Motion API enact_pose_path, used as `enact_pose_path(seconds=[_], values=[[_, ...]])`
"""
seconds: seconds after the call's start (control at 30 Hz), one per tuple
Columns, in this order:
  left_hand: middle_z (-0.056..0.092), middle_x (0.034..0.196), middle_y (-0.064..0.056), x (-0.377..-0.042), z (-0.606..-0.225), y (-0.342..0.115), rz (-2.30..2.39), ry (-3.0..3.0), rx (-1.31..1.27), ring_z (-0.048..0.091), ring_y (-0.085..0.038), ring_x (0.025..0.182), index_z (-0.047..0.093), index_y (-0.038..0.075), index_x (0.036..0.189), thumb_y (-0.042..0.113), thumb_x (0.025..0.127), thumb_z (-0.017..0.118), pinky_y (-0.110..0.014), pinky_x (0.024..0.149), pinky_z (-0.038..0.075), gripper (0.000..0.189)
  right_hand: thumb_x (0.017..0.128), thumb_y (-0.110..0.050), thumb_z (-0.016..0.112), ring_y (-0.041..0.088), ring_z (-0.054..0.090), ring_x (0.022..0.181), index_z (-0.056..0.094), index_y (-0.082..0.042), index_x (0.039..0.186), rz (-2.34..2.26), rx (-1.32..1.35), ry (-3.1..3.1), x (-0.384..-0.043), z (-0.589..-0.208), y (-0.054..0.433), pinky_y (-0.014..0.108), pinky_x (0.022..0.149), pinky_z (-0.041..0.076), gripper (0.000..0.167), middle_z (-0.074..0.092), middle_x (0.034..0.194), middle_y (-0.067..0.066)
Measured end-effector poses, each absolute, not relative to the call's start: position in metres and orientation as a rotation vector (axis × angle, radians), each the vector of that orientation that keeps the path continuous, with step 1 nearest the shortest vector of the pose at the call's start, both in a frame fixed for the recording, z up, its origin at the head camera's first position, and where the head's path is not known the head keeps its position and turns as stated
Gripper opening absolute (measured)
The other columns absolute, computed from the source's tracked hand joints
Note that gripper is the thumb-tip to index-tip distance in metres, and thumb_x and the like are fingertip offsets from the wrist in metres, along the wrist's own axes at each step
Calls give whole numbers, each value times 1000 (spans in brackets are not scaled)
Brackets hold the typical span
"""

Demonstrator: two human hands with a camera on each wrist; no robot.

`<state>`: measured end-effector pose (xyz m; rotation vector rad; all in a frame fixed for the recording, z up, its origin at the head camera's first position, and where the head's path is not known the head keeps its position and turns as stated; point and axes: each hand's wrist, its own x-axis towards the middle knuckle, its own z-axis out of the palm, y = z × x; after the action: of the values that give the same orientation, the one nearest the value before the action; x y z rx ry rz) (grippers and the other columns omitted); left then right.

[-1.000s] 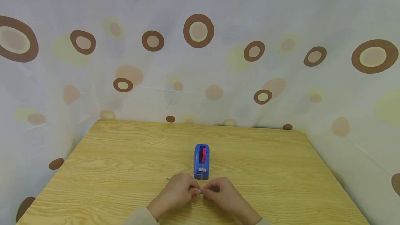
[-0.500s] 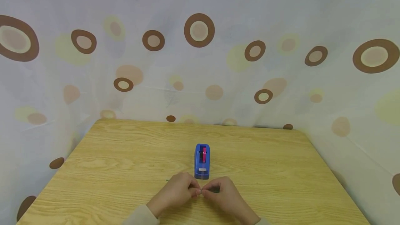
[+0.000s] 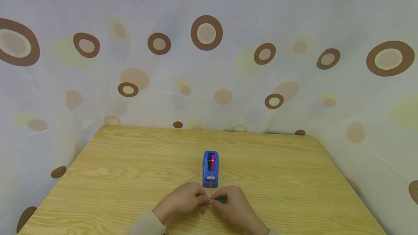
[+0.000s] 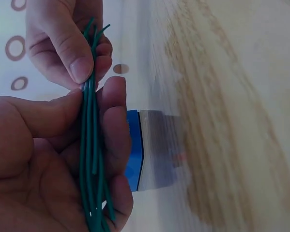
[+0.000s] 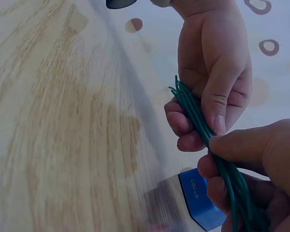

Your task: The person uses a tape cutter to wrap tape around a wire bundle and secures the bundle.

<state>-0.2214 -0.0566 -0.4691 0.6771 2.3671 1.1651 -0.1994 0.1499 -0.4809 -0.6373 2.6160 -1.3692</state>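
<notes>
A bundle of thin green wires point(image 4: 90, 125) runs lengthwise through both hands, its loose ends poking out past the fingers at each side. My left hand point(image 3: 184, 199) pinches the bundle near its middle between thumb and fingers. Right beside it, my right hand point(image 3: 237, 206) pinches the same wires point(image 3: 222, 199), thumb on top, the two thumbs almost meeting. In the right wrist view the wires point(image 5: 195, 113) slant from the left hand's palm down into the right hand. A small pale, shiny patch shows on the bundle between the thumbs.
A blue tape dispenser point(image 3: 205, 173) with a pink core stands on the wood-grain table point(image 3: 137, 159) just beyond the hands. A patterned curtain point(image 3: 235, 71) with brown rings hangs behind the table and along both sides.
The hands stay together in nearly the same place. More green wire shows at the right hand's fingers now, while the green tip left of the left hand has nearly gone from sight.
</notes>
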Motion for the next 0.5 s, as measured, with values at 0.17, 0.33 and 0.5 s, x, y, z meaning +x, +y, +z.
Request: enact_pose_path(seconds=[0.17, 0.33, 0.5], values=[[63, 65, 4, -222, -471, -58, 1185, 2364, 671, 41, -8, 53, 72, 11, 73, 13, 98, 60, -22, 51, 31, 28, 88, -16, 75, 11, 67, 91, 79, -15, 89, -1379, -623, 2626, -201, -482, 148, 33, 80, 55, 4, 73, 90, -9], [63, 65, 5, -223, -473, -57, 1201, 2405, 640, 43, -7, 55, 73, 13, 73, 14, 96, 64, -22, 52, 32, 25, 88, -17, 76, 10, 67, 90, 79, -15, 89, -1392, -593, 2630, -202, -483, 146, 33, 80, 55, 4, 72, 89, -12], [62, 65, 5, -222, -474, -56, 1213, 2457, 643, 47, -7, 58, 76, 13, 76, 14, 95, 67, -22, 53, 37, 21, 87, -17, 77, 11, 67, 92, 79, -15, 90, -1413, -583, 2615, -202, -483, 145, 35, 81, 55, 4, 72, 90, -12]])
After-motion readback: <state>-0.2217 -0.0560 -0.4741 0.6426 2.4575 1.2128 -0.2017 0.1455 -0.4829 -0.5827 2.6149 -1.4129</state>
